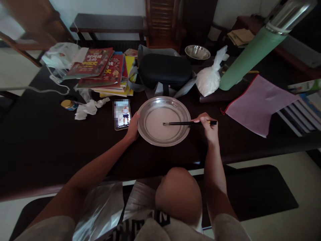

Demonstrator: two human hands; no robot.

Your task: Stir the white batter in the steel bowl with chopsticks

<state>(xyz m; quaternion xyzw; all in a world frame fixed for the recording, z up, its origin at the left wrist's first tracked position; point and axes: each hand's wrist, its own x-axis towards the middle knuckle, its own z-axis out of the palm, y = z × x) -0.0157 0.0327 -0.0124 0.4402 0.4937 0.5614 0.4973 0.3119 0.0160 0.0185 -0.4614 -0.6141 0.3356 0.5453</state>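
A round shallow metal plate [184,134] stands on the dark table in front of me, with a pale, whitish layer [155,117] covering its bottom. My left hand [133,127] grips the plate's left rim, the thumb near the edge and the other fingers mostly hidden. Black chopsticks [179,123] with gold-banded ends lie across the right rim, held in my right hand [207,125]. Their tips reach the middle of the plate, where a small dark-and-light bit shows. Just left of my left hand lies a phone [122,114] with a lit screen showing a person.
Behind the plate sit a black case [165,70], a tied bag of white powder [207,82] and a metal bowl [197,52]. A tall green thermos [253,57] and a pink mesh pouch [258,100] are at right. Books [100,68], crumpled tissues [86,109] and a small jar [69,104] are at left.
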